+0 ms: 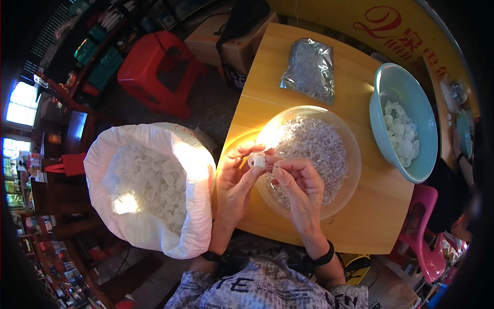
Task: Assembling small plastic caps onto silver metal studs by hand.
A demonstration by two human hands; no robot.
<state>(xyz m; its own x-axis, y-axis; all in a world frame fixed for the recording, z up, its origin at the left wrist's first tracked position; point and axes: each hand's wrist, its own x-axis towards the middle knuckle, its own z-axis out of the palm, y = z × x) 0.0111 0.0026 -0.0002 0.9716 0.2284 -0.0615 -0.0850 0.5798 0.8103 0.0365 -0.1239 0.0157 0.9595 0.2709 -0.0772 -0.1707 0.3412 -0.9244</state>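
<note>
There's the wooden bench (370, 216), white sack (198, 221) beside it, pale-blue basin (419, 121) and round clear bowl (355, 175) of clear slivers (319, 149) on top. At the bowl's left side, the left hand (239, 175) has its grip pinched on a white part (257, 160); the right hand (302, 184), grip just as narrow, holds what looks like a tiny clear piece (275, 167) close by. A slack right pinch could well drop it among the slivers! Lettering (381, 20)? Red on the yellow board (339, 20), black on the shirt (262, 283).
</note>
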